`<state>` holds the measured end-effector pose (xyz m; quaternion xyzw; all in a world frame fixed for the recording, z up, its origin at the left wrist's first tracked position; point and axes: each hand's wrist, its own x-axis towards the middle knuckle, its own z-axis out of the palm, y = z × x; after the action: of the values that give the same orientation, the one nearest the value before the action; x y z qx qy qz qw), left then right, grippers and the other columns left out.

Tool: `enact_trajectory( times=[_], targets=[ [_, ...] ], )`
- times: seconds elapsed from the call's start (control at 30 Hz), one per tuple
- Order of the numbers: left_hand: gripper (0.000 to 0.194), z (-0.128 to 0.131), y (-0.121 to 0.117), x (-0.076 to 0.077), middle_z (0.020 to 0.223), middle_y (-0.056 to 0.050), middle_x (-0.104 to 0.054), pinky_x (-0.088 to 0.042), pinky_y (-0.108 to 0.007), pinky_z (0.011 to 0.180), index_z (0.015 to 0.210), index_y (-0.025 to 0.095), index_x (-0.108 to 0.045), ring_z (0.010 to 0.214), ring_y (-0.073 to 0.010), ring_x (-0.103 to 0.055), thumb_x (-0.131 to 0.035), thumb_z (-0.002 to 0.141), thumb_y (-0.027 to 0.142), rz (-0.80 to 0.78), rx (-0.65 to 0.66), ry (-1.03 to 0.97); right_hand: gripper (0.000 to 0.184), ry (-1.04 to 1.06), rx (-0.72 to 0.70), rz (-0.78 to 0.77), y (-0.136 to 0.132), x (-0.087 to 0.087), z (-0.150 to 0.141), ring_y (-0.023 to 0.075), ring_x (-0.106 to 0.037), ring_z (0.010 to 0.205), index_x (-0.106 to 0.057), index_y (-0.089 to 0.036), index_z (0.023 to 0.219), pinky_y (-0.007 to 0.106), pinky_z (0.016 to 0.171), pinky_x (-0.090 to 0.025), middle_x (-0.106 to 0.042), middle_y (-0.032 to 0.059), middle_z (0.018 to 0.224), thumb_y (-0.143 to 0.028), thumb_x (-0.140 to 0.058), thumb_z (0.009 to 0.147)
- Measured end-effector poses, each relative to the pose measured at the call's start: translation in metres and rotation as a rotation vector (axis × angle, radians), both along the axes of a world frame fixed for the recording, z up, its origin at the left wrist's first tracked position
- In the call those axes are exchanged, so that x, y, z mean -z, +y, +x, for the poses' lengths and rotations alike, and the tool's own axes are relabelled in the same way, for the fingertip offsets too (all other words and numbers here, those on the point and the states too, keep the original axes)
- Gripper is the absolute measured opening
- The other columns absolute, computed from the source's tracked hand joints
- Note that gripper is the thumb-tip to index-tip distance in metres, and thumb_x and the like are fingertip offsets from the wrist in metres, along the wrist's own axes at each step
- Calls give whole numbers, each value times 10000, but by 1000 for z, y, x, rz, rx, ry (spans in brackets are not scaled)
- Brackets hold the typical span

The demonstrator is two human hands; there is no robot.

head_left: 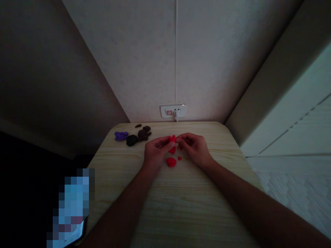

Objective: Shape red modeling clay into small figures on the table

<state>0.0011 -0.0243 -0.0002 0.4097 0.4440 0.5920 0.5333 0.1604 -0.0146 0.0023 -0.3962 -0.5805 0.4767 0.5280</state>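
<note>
A small red clay figure (pixel 172 139) is pinched in the fingertips of my left hand (pixel 156 150), just above the table. The thumb and forefinger of my right hand (pixel 194 147) close on the right side of the same figure, where a small red bit sticks out. Below the fingers is another red clay piece (pixel 172 150), partly hidden by my left thumb. Nearer to me, a red clay lump (pixel 171 162) lies on the wooden table (pixel 178 206), with a tiny red clay bit (pixel 179 158) beside it.
At the table's back left lie purple clay (pixel 121 136), black clay (pixel 132 140), brown clay (pixel 144 133) and a small dark strip (pixel 138 125). A wall socket (pixel 173 111) with a plug sits behind the table. A lit, pixelated screen (pixel 74 206) is at lower left.
</note>
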Motion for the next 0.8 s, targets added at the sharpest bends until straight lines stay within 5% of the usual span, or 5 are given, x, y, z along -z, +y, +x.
enact_trajectory(
  times=[0.8],
  targets=[
    [345,4,4,-3,928,-93,-798,-532,-323,898,891,152,-803,855,-169,-724,-927,583,248,-67,1,-187,355,100,31,-22,3,6,0,147,-644,584,-725,-193,932,276,555,-551,-716,24,732,-450,-847,721]
  ],
)
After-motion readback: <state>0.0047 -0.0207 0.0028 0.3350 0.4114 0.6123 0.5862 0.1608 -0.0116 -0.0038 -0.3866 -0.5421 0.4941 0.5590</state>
